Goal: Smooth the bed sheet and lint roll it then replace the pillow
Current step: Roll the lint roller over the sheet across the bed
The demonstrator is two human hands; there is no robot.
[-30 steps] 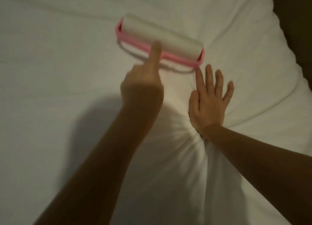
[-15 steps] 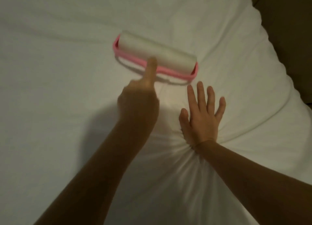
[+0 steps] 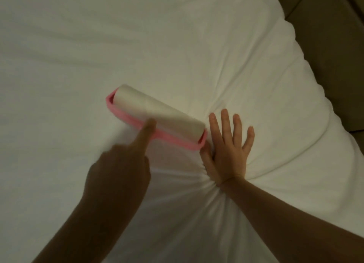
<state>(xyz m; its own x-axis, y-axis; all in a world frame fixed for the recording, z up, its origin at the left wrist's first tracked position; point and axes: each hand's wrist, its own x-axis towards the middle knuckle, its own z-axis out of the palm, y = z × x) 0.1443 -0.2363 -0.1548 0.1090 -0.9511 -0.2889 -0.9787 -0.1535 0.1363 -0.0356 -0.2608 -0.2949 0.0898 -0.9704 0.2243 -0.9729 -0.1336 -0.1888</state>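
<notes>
A lint roller (image 3: 157,114) with a white roll in a pink frame lies on the white bed sheet (image 3: 98,45). My left hand (image 3: 118,172) grips its handle, which the hand hides, with the index finger stretched along the frame. My right hand (image 3: 228,150) lies flat on the sheet with fingers spread, just right of the roller's end. Creases in the sheet fan out from under my right wrist. No pillow is in view.
The mattress edge (image 3: 307,89) runs diagonally down the right side. Beyond it is a dark brown surface (image 3: 334,45).
The roller and my left hand have come back toward me across the sheet. The roller's end is now right beside my right hand, which stays flat on the sheet.
</notes>
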